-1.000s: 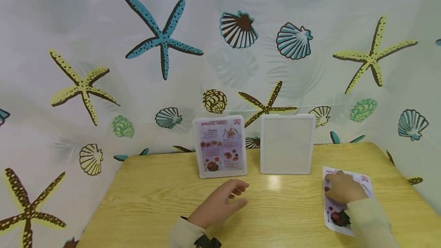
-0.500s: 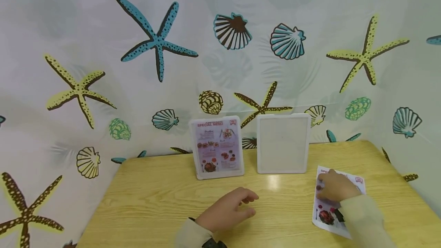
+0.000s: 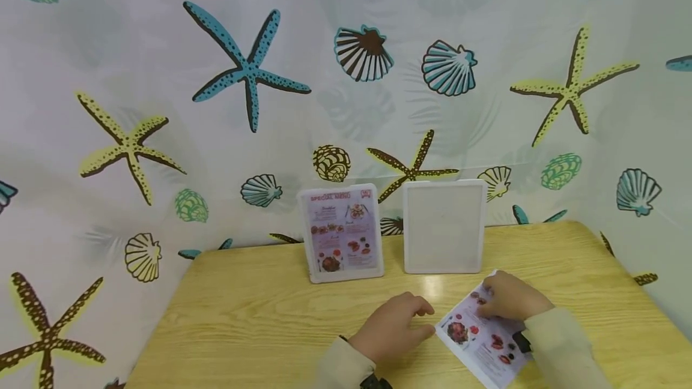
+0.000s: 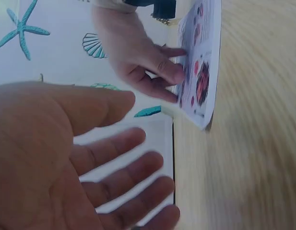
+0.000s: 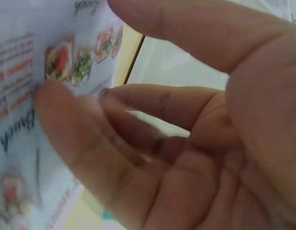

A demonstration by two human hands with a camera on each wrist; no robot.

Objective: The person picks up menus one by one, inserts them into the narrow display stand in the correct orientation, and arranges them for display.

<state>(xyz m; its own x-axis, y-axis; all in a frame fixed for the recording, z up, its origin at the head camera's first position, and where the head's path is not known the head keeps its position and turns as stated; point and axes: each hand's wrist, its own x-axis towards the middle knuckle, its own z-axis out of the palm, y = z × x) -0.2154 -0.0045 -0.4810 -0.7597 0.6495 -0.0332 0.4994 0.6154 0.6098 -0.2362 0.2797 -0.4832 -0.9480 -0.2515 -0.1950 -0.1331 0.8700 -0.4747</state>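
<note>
My right hand (image 3: 513, 298) has its curled fingers and thumb on the printed menu sheet (image 3: 489, 350), near its upper edge. In the head view the sheet lies slanted over the wooden table, one corner pointing at my left hand (image 3: 393, 326). That left hand is bent loosely, thumb apart from the fingers, with nothing in it; its thumb tip is right at the sheet's corner. In the left wrist view, the near edge of the sheet (image 4: 198, 76) curves up a little from the wood. The right wrist view has fingertips (image 5: 54, 96) against the sheet's printed face.
At the back of the table (image 3: 243, 317), a white frame with a menu in it (image 3: 343, 233) leans upright. Beside it on the right stands a white blank frame (image 3: 444, 227). A curtain (image 3: 162, 65) printed with starfish and shells hangs behind and at the sides.
My right hand has turned the menu sheet and drawn it leftward, toward the middle. My left hand has moved right, up to the sheet's corner. The two frames have stayed put.
</note>
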